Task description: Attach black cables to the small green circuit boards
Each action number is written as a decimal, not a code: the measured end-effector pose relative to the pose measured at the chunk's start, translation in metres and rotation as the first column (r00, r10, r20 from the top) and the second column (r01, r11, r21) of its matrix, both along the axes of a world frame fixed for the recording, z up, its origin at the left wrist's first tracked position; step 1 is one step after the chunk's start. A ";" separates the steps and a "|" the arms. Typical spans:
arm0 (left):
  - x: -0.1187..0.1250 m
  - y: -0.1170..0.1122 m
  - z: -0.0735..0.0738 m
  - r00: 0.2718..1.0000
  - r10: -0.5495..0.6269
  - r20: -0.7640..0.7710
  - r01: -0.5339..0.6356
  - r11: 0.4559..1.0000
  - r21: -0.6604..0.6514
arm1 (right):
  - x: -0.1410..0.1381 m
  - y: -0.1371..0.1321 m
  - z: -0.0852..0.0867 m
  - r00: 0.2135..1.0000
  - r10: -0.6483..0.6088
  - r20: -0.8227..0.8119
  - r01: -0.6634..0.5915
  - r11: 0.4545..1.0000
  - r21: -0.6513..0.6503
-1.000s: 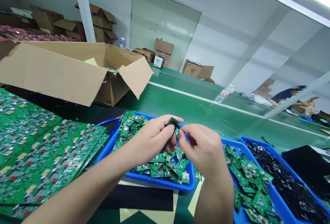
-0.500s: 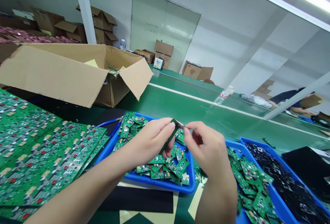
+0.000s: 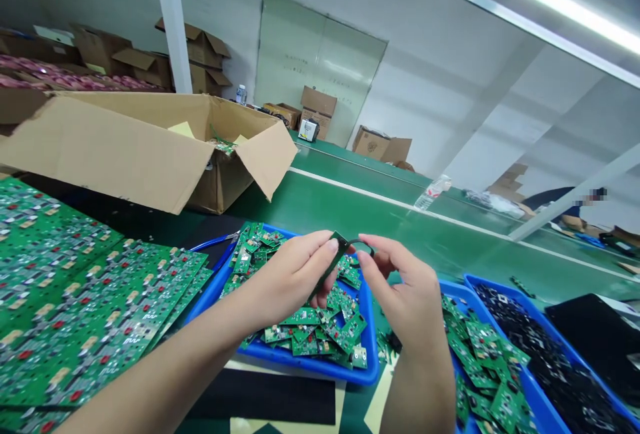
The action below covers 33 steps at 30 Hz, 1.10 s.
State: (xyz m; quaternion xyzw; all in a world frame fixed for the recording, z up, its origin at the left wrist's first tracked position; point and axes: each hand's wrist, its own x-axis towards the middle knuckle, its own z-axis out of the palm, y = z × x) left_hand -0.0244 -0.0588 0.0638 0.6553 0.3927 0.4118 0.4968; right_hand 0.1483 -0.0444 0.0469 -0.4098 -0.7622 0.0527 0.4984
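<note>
My left hand [image 3: 295, 274] pinches a small green circuit board [image 3: 336, 254] by its edge, held upright above a blue tray [image 3: 320, 369] heaped with small boards. My right hand [image 3: 405, 287] is closed in a pinch on a small black curved part [image 3: 361, 245] right at the top corner of that board. Both hands meet over the tray's far right side.
Large green panel boards [image 3: 80, 307] lie stacked at the left. An open cardboard box [image 3: 125, 147] stands behind them. Two more blue trays sit at right, one with small boards [image 3: 480, 354], one with black parts [image 3: 550, 361]. A green conveyor belt [image 3: 350, 207] runs behind. Another person works far right.
My right hand has drawn slightly right from the board's corner, and the black curved part now shows between its fingers. The camera has tilted a little.
</note>
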 end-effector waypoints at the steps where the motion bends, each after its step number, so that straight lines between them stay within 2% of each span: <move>1: 0.000 -0.001 0.000 1.000 -0.002 -0.023 0.003 1.000 0.008 | 0.001 0.001 0.001 1.000 -0.009 -0.009 0.009 0.999 0.031; 5: 0.001 -0.003 0.001 0.986 -0.066 -0.156 0.067 0.998 -0.001 | 0.004 0.001 0.003 0.999 -0.039 -0.031 0.043 0.993 0.108; 9: 0.002 -0.005 0.008 0.940 -0.161 -0.301 0.167 0.986 -0.003 | 0.002 -0.002 0.005 1.000 0.025 -0.012 -0.023 0.990 0.136; 12: 0.002 -0.005 0.014 0.914 -0.158 -0.373 0.177 0.984 0.017 | -0.002 -0.004 0.004 0.997 0.064 -0.041 -0.057 0.986 0.156; 17: -0.003 0.000 0.011 0.948 0.008 -0.319 0.038 0.990 0.137 | -0.003 -0.006 0.002 0.972 0.070 -0.225 -0.054 0.996 0.076; 21: -0.007 0.001 0.005 0.954 0.095 -0.284 -0.014 0.962 0.274 | -0.001 -0.007 0.004 0.950 -0.050 -0.309 0.063 0.998 0.031; 23: -0.008 0.001 0.004 0.948 0.088 -0.306 0.005 0.957 0.290 | -0.002 -0.007 0.005 0.960 -0.041 -0.276 0.043 0.999 0.002; 27: -0.007 0.001 0.004 0.925 -0.009 -0.380 0.120 0.956 0.268 | -0.007 -0.007 0.004 0.974 0.063 -0.218 -0.062 0.998 0.015; 33: -0.010 0.005 -0.003 0.929 0.028 -0.369 0.102 0.940 0.326 | -0.010 -0.005 0.001 0.975 0.093 -0.201 -0.064 0.987 0.144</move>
